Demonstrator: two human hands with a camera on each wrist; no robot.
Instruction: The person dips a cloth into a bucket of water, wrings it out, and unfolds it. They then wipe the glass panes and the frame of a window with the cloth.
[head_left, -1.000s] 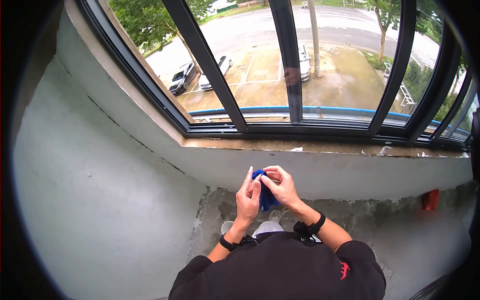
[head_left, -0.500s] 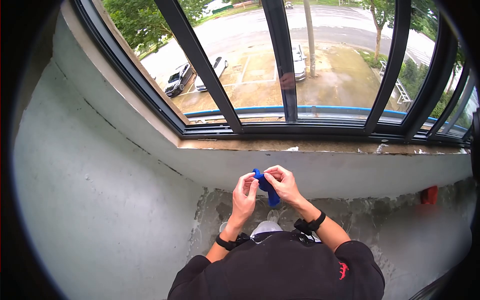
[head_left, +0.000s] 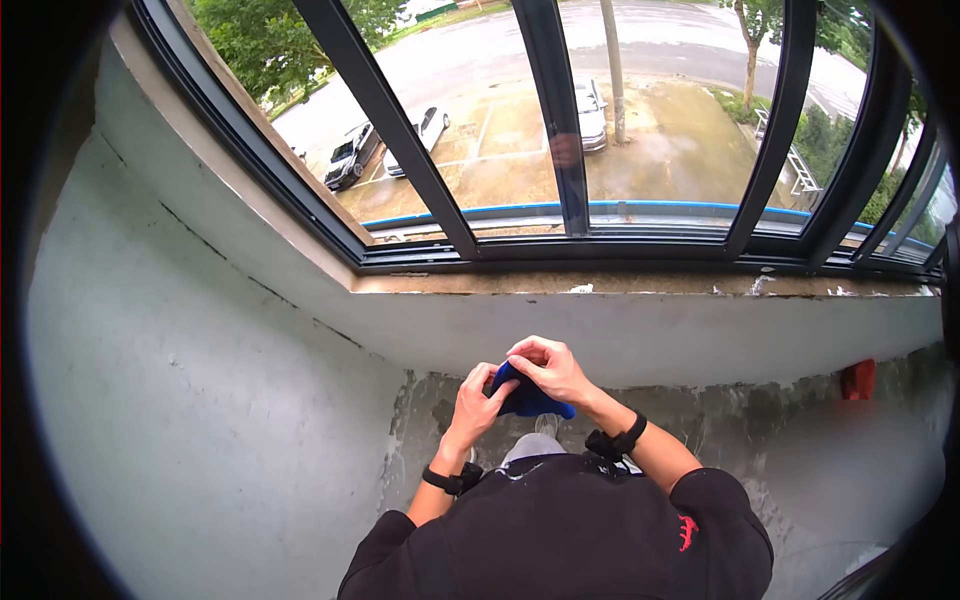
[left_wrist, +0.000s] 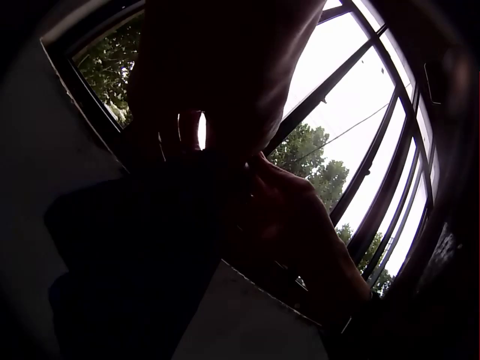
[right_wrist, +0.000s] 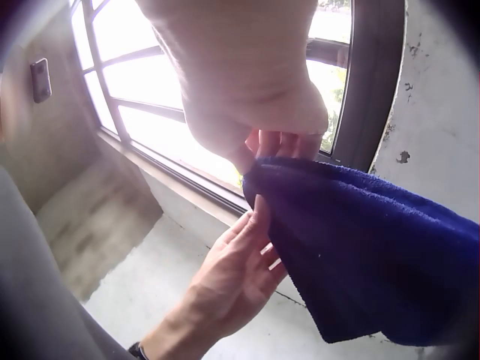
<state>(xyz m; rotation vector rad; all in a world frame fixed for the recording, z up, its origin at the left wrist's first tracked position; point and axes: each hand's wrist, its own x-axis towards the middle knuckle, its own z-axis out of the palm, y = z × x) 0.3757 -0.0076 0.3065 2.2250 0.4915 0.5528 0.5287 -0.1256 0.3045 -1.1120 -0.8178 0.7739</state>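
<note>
A blue cloth (head_left: pixel 535 402) with a towel-like nap hangs between both hands, in front of the person's body. The right hand (head_left: pixel 552 370) pinches its upper edge between thumb and fingers. Lower and to the left, the left hand (head_left: pixel 476 406) holds the cloth's side edge, thumb on the near face. In the right wrist view the cloth (right_wrist: pixel 360 247) spreads out as a broad folded flap, and the left hand (right_wrist: pixel 234 276) grips its edge just below the right hand (right_wrist: pixel 255 105). The left wrist view is very dark; the cloth (left_wrist: pixel 135 255) shows there as a silhouette.
A low grey wall (head_left: pixel 640 345) with a rough sill (head_left: pixel 660 285) stands ahead, under a dark-framed window (head_left: pixel 570 150). Another grey wall (head_left: pixel 200 400) rises at the left. On the concrete floor (head_left: pixel 690 430) a red object (head_left: pixel 857 380) lies by the wall at right, near a blurred patch.
The cloth has gone from a narrow hanging bunch to a wider spread flap. The left hand has moved a little left and down, the right hand slightly left.
</note>
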